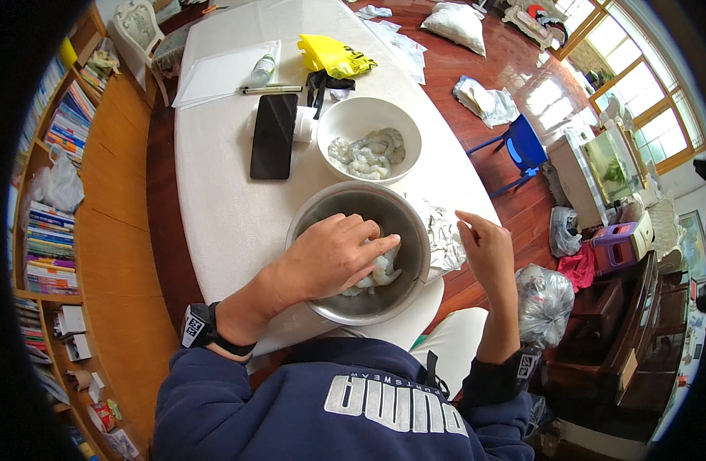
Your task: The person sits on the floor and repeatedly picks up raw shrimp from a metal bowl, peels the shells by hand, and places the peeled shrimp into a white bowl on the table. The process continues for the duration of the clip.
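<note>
Peeled, greyish raw shrimp (383,270) lie in a steel bowl (414,270) at the table's near edge. My left hand (330,252) reaches over the bowl from the left, its fingers bent and closed around a shrimp; the thumb is hidden beneath. To the right of the rim, my right hand (487,250) is raised with thumb and forefinger close together. Whatever may be between those fingertips is too small to make out. A crumpled white sheet with dark streaks (443,240) lies beside the bowl. Behind it, a white bowl (327,123) holds several more shrimp.
Left of the white bowl, a black phone (274,137) leans on a white roll (304,124). Farther back are a pen (272,89), a small bottle (263,70), paper sheets (207,75) and a yellow bag (330,55). A blue chair (525,144) stands right of the table.
</note>
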A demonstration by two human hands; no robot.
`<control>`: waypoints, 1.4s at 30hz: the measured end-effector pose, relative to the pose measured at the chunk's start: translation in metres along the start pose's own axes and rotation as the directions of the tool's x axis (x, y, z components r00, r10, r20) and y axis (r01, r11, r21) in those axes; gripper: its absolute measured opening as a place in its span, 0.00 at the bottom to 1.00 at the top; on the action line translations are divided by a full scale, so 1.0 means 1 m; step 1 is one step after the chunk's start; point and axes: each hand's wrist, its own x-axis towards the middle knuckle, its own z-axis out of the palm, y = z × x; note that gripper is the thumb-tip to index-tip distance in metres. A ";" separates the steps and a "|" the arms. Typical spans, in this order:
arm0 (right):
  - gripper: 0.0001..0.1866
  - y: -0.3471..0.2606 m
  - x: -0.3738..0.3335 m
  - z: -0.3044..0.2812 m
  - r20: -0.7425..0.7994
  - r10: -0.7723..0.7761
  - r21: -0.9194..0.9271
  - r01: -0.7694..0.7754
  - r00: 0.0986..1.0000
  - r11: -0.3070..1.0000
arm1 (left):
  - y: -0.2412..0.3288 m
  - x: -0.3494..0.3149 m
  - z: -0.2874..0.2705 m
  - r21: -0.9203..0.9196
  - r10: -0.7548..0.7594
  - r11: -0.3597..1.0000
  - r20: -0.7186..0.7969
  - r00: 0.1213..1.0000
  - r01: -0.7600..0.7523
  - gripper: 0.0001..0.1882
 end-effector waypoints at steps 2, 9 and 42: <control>0.13 0.012 0.014 0.013 0.071 -0.014 -0.095 0.020 0.997 0.995 | -0.001 -0.002 -0.001 0.008 -0.015 1.000 0.042 0.999 0.015 0.23; 0.13 0.042 0.033 0.039 0.148 -0.014 -0.261 0.053 0.989 0.964 | -0.003 -0.003 0.000 -0.083 -0.014 0.996 0.052 0.999 0.019 0.25; 0.28 0.040 0.021 0.020 0.093 -0.164 -0.653 0.185 0.982 0.734 | -0.009 -0.002 0.006 -0.010 0.081 0.997 -0.097 0.992 -0.082 0.13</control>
